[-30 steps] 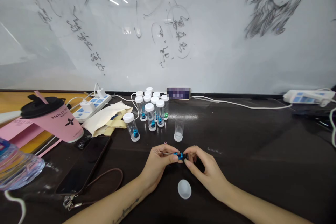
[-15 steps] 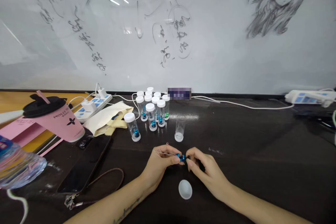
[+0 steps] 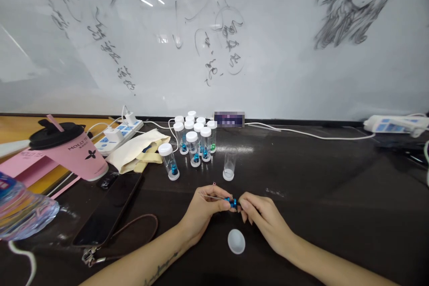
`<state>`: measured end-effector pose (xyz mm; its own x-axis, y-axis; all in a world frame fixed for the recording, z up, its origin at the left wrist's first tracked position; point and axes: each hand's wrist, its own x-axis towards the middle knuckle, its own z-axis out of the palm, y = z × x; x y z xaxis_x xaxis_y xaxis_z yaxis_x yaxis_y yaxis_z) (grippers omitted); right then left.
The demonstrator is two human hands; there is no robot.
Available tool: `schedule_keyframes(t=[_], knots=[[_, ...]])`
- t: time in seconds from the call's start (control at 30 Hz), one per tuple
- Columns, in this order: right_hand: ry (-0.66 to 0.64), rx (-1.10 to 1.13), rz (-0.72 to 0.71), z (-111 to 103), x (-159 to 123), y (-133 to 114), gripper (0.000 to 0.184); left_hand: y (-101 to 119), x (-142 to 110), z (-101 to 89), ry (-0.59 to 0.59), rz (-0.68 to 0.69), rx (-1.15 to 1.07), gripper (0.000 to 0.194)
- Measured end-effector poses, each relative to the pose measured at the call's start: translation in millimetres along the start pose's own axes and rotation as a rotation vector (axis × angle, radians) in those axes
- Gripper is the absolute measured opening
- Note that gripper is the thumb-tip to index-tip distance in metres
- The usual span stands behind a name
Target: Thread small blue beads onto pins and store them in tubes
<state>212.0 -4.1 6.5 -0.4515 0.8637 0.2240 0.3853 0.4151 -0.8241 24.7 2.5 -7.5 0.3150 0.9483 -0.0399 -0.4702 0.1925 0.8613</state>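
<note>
My left hand (image 3: 204, 208) pinches a small shiny blue part (image 3: 230, 201) with a black end, just above the dark table. A thin pale wire (image 3: 212, 196) runs from the part back across my left fingers. My right hand (image 3: 263, 214) is closed, thumb and forefinger pressed together on the part's black end. Beyond my hands, an uncapped clear tube (image 3: 229, 165) stands upright. A white cap (image 3: 236, 241) lies hollow side up nearer to me, between my wrists.
Several white-capped tubes (image 3: 192, 149) with blue or green pieces inside stand at the back. Leftward are a cloth pouch (image 3: 134, 149), phone (image 3: 109, 210), strap (image 3: 156, 228), pink cup (image 3: 82, 154), clear bottle (image 3: 28, 210) and power strip (image 3: 120, 136). A white cable (image 3: 315, 136) runs along the whiteboard (image 3: 278, 67).
My right fingers have shifted their hold around the black end, and the lower ones now hang below it. My left hand and the blue part have hardly moved.
</note>
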Motion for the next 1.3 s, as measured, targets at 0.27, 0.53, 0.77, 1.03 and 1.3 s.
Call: schedule_keyframes(t=[0.27, 0.53, 0.77, 1.03, 1.3], knots=[[0.070, -0.014, -0.001, 1.3, -0.8, 0.4, 0.009, -0.9, 2.0, -2.3, 0.029, 0.022, -0.018, 0.014], [0.100, 0.010, 0.004, 2.0, -0.7, 2.4, 0.006, -0.4, 1.7, -1.2, 0.031, 0.029, -0.001, 0.014], [0.072, -0.008, 0.054, 0.0, 0.1, 2.8, 0.013, -0.6, 2.1, -1.5, 0.028, 0.014, 0.001, 0.014], [0.096, -0.007, 0.014, 0.6, 0.3, 1.0, 0.007, -0.2, 2.3, -2.2, 0.026, 0.025, 0.006, 0.015], [0.105, -0.021, 0.024, 0.9, -0.5, 2.7, 0.010, -1.4, 1.7, -2.4, 0.030, 0.024, 0.008, 0.015]])
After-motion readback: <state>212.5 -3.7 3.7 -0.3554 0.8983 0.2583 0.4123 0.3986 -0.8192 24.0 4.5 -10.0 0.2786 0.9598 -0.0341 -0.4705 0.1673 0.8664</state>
